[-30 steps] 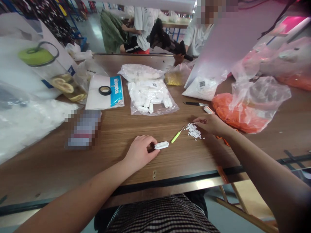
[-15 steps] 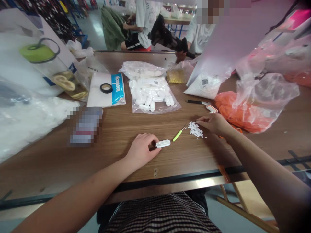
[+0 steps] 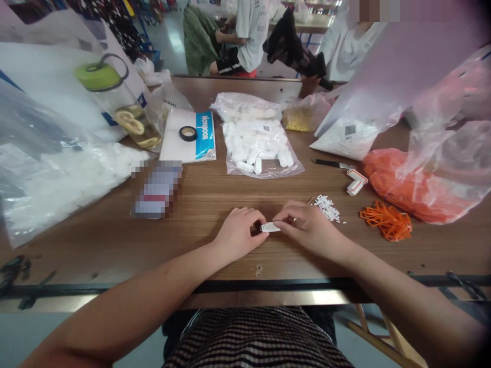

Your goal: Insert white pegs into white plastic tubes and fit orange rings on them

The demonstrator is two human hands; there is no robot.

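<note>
A small white connector housing (image 3: 270,227) with rows of holes lies low over the table, its left end pinched between the thumb and fingers of my left hand (image 3: 240,232). At its right end, my right hand (image 3: 309,225) has thumb and fingertips pressed together; whatever they hold is too small or hidden to make out. Just beyond that hand spreads a loose pile of tiny white plugs (image 3: 327,208). The thin metal tip of a pick (image 3: 310,200) shows beside the pile, while its handle is covered by my right hand.
Orange strips (image 3: 386,221) lie right, near a bag of orange pieces (image 3: 406,179). Two white-and-orange connectors (image 3: 356,182) and a black-handled knife (image 3: 330,163) lie behind the plugs. Farther back are a bag of white housings (image 3: 261,145), a notebook (image 3: 205,133), tape (image 3: 188,134) and a bottle (image 3: 128,115). People sit opposite.
My right hand has moved left from the pile of plugs to the connector housing, now covering the pick's green handle. My left hand still holds the housing. The whole view has shifted slightly.
</note>
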